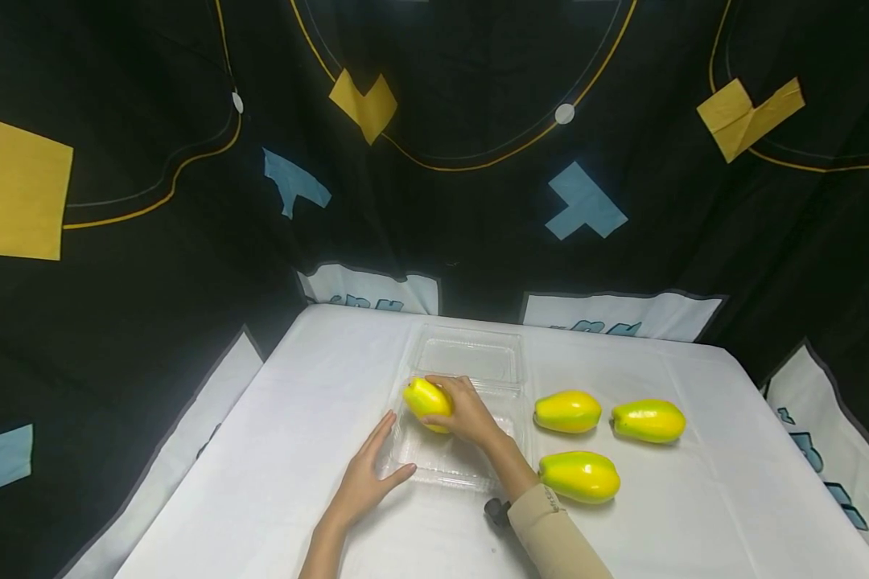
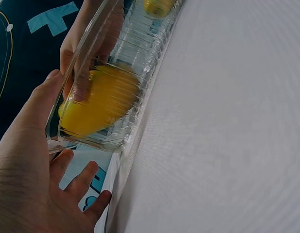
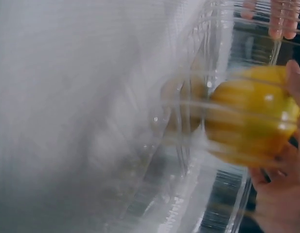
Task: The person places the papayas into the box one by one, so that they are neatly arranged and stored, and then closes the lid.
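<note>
My right hand grips a yellow-green papaya inside the left part of a clear plastic clamshell box, whose lid lies folded back. Through the ribbed wall, the left wrist view shows this papaya low in the box. In the right wrist view, fingers and thumb curl round the papaya, which is blurred. Beside the box's near left edge is my left hand, thumb and fingers spread. In the left wrist view, the left hand is close to the wall; contact is hard to tell.
Three more papayas, one at the middle, one at the far right and one nearer me, lie right of the box on a white-covered table. A small black object shows by the right sleeve. Behind hangs a dark curtain.
</note>
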A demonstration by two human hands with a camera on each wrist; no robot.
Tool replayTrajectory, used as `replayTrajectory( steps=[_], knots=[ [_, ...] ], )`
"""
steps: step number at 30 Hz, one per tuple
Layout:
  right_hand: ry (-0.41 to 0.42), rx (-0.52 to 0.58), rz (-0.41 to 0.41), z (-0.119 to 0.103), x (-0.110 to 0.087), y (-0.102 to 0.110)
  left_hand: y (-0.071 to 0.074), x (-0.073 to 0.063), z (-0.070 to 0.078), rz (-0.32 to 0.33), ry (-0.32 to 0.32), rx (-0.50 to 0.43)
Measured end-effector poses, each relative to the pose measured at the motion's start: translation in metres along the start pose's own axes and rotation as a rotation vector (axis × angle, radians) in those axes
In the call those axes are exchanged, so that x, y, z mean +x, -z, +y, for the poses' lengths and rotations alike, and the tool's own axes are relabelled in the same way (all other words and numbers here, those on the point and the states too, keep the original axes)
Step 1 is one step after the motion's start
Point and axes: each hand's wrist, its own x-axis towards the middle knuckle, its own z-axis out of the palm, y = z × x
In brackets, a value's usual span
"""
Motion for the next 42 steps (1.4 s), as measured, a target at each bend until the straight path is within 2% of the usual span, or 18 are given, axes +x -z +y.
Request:
replayTrajectory(
  steps=[15, 37, 42],
  knots=[
    [0.024, 0.013, 0.02, 0.0005, -0.0002, 0.0008, -0.0007, 0.0004, -0.0007, 0.004, 0.013, 0.006],
    [0.065, 0.042, 0.023, 0.0034, 0.0002, -0.0031, -0.002, -0.0005, -0.001, 0.009, -0.014, 0.004],
    [0.063, 0.048, 0.024, 0.0055, 0.0, -0.004, -0.0013, -0.0005, -0.0002, 0.007, 0.001, 0.008]
  ],
)
